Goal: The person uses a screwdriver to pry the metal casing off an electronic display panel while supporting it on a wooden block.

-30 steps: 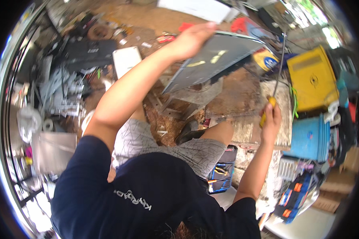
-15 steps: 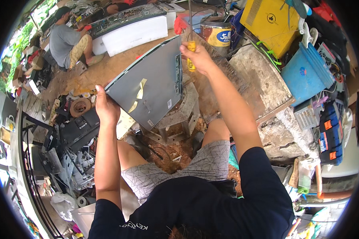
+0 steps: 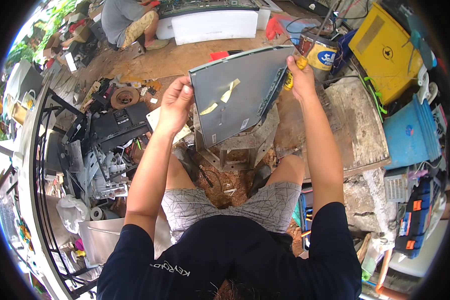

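Observation:
A flat grey display panel (image 3: 235,100) leans tilted between my hands, with yellowish tape strips on its face and a green circuit strip (image 3: 272,92) along its right edge. My left hand (image 3: 177,105) is closed at the panel's upper left corner, thumb and fingers pinching the edge. With my right hand (image 3: 302,80) I grip a screwdriver (image 3: 288,81) by its yellow handle, its shaft pointing up and away. That hand's thumb also rests at the panel's upper right corner. Beneath the panel stands a grey metal stand (image 3: 255,142), partly hidden by it.
Scrap electronics (image 3: 117,122) and a round brown disc (image 3: 125,97) lie at left beside a black metal rack (image 3: 42,165). A wooden board (image 3: 357,120), blue bucket (image 3: 412,132), yellow case (image 3: 385,45) and paint can (image 3: 319,57) stand at right. Another person (image 3: 125,22) sits at far left.
The panel has turned so its top edge lies more level. My left hand has shifted its hold, its fingers now curled at the upper left corner. The screwdriver leans more; the whole view has shifted.

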A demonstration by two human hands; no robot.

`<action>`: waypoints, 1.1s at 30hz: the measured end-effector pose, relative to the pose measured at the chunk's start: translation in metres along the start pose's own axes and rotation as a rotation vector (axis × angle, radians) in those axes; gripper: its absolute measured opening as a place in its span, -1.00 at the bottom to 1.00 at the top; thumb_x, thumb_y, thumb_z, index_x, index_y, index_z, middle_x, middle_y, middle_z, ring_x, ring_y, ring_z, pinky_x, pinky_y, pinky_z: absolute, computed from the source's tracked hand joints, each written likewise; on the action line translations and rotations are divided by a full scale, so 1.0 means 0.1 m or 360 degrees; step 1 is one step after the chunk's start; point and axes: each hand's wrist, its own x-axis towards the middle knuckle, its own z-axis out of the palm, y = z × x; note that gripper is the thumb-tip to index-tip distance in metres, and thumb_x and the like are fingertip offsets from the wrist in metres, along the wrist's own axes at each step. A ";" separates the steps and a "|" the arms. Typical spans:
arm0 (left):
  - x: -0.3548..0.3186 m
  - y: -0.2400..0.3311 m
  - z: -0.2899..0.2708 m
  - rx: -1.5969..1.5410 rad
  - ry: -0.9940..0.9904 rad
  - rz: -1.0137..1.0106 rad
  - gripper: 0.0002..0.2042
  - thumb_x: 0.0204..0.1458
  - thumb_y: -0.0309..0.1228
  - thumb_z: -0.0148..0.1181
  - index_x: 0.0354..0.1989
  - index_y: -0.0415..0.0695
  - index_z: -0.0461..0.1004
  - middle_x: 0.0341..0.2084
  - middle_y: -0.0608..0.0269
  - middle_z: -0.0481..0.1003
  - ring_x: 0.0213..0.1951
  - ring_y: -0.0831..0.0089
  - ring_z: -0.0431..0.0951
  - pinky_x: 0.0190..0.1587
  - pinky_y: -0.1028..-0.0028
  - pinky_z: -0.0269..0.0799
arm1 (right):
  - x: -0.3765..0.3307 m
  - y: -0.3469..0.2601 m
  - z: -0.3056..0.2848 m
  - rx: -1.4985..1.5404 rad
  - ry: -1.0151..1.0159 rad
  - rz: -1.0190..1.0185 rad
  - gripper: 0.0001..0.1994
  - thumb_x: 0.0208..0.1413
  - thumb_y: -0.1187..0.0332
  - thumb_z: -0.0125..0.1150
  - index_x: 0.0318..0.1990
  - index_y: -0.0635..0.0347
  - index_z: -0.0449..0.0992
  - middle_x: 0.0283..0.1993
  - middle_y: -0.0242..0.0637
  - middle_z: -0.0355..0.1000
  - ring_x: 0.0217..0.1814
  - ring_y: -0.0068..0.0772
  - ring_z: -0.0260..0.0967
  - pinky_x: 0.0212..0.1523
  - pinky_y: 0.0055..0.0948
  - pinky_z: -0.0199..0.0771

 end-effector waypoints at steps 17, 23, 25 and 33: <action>0.19 0.07 0.82 -0.0085 0.0268 -0.0024 -0.72 0.32 -0.26 -0.04 -0.22 -0.22 0.50 -0.42 0.36 0.53 -0.39 0.67 0.43 -0.27 0.58 0.36 | -0.59 -0.34 -0.37 0.0252 0.0344 -0.0098 -0.80 0.18 0.33 0.28 -0.14 0.19 0.46 -0.22 -0.43 0.43 -0.21 -0.48 0.39 -0.16 -0.40 0.46; 0.18 -0.04 0.73 -0.0192 0.0223 0.0022 -0.66 0.33 -0.21 -0.12 -0.24 -0.21 0.50 -0.44 0.36 0.52 -0.41 0.62 0.44 -0.25 0.52 0.38 | -0.48 -0.34 -0.16 0.0240 0.0404 -0.0103 -0.86 0.21 0.39 0.22 -0.16 0.21 0.47 -0.18 -0.39 0.43 -0.14 -0.50 0.37 -0.09 -0.39 0.43; 0.15 -0.07 0.59 -0.0077 0.0131 0.0033 -0.64 0.34 -0.19 -0.15 -0.19 -0.22 0.50 -0.38 0.33 0.54 -0.35 0.58 0.47 -0.19 0.51 0.39 | -0.46 -0.30 -0.13 0.0132 0.0475 -0.0151 -0.87 0.21 0.40 0.21 -0.14 0.18 0.45 -0.17 -0.39 0.43 -0.15 -0.48 0.38 -0.10 -0.39 0.44; -0.38 -0.48 -0.01 0.0171 -0.0232 -0.0507 -0.58 0.33 -0.24 -0.10 0.24 -0.24 0.28 0.10 0.17 0.43 0.21 0.37 0.35 0.26 0.34 0.22 | -0.41 -0.34 -0.33 0.0100 0.0453 -0.0123 -0.83 0.23 0.32 0.21 -0.14 0.16 0.41 -0.19 -0.41 0.42 -0.13 -0.46 0.39 -0.10 -0.34 0.49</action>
